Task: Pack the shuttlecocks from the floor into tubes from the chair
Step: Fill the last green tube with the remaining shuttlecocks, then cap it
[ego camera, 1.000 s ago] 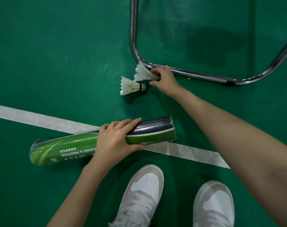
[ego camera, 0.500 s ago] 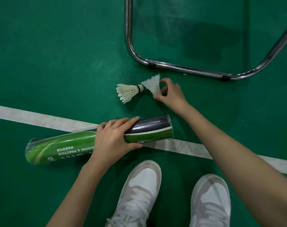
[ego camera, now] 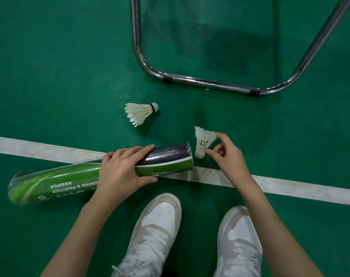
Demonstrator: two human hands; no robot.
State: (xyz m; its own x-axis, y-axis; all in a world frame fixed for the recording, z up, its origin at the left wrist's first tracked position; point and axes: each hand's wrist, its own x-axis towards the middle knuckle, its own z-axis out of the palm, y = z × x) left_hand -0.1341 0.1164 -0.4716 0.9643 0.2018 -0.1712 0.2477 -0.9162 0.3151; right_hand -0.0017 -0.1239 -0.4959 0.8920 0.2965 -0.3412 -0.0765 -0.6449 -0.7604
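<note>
Our left hand (ego camera: 123,172) wraps its fingers around the green tube (ego camera: 98,174), which lies across the white court line (ego camera: 290,185) on the green floor (ego camera: 50,76). Our right hand (ego camera: 228,156) pinches a shuttlecock (ego camera: 202,143) by its feathers, cork end down, just beside the tube's dark end. A second shuttlecock (ego camera: 141,112) lies on the floor between the tube and the chair's chrome frame (ego camera: 210,83).

Even, bright overhead light; soft shadows on floor (ego camera: 50,76); glare on chair frame (ego camera: 210,83); wide-angle bending at edges.
</note>
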